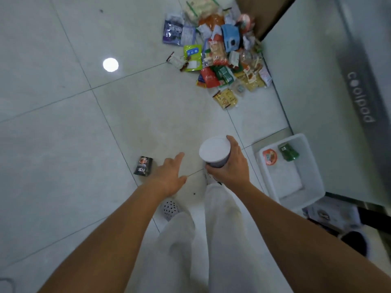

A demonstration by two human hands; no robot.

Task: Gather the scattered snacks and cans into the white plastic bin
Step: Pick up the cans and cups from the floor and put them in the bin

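Early stage: white bin (284, 179) holds only a tub (269, 156) and green packet (288, 152) at its far end; right hand (229, 166) clamps a lidded cup (214, 152), left hand (169, 172) empty with fingers spread; snack pile (222, 56) and dark packet (143, 166) lie on the floor (84, 144).

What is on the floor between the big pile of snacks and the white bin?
Nothing: the head view shows only bare tile between the snack pile and the white bin. The right hand holds its cup off to the side.
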